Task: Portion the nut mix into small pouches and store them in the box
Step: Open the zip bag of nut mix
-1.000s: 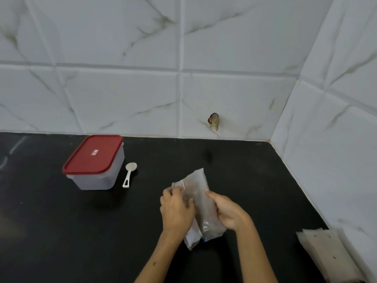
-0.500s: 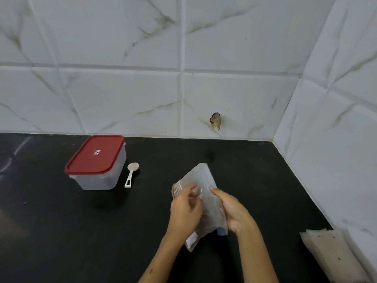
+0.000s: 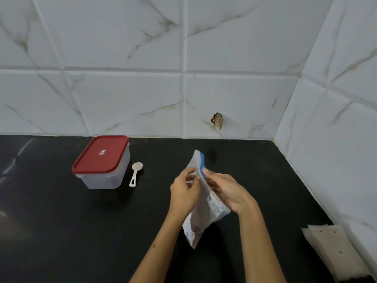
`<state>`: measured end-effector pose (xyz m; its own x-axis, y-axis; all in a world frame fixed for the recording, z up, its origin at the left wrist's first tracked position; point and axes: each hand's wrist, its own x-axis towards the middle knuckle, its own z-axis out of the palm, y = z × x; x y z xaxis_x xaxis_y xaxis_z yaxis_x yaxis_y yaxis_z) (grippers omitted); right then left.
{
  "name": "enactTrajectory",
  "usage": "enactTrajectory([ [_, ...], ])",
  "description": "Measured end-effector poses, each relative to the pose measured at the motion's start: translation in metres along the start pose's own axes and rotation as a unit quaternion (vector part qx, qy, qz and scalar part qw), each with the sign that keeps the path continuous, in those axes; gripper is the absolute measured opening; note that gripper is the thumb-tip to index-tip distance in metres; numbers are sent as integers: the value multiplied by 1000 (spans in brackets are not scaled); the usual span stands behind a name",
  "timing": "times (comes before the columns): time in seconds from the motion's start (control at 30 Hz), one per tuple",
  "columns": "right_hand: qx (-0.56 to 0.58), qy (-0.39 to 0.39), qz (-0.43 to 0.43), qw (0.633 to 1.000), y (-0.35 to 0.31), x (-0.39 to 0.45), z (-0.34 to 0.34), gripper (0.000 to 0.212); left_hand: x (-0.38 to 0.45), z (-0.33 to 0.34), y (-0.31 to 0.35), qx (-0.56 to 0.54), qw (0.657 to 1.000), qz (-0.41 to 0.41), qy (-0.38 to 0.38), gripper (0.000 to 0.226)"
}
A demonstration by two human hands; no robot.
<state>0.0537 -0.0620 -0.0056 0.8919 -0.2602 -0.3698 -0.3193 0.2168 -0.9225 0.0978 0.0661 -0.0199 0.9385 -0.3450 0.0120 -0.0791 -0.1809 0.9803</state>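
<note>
Both grips pinch zip bag (image 3: 206, 205) top; black counter (image 3: 61, 231), white marble-tiled corner (image 3: 285, 99).

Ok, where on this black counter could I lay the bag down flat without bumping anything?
Bare counter lies in front of the red-lidded box and spoon, left of your left hand. More lies between the bag and the right wall. The near right corner is crowded by the pouch stack.
</note>
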Motion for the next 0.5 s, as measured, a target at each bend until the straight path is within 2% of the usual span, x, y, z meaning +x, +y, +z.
enactTrajectory([
  [0.13, 68, 28, -8, 997, -5, 1, 8, 45, -2, -8, -1, -7, 1000, 7, -8, 36],
  [0.23, 74, 35, -2, 997, -9, -2, 18, 44, -5, -11, 2, -17, 1000, 14, -15, 41],
  [0.3, 47, 48, -14, 998, -13, -1, 27, 39, -5, -15, 5, -23, 999, 10, -25, 41],
  [0.43, 15, 95, -45, 994, -16, 1, 39, 15, 3, -23, 14, -27, 999, 19, -22, 32],
  [0.5, 16, 101, -69, 992, -14, 2, 42, 13, 9, -24, 19, -41, 999, 15, -28, 25],
])
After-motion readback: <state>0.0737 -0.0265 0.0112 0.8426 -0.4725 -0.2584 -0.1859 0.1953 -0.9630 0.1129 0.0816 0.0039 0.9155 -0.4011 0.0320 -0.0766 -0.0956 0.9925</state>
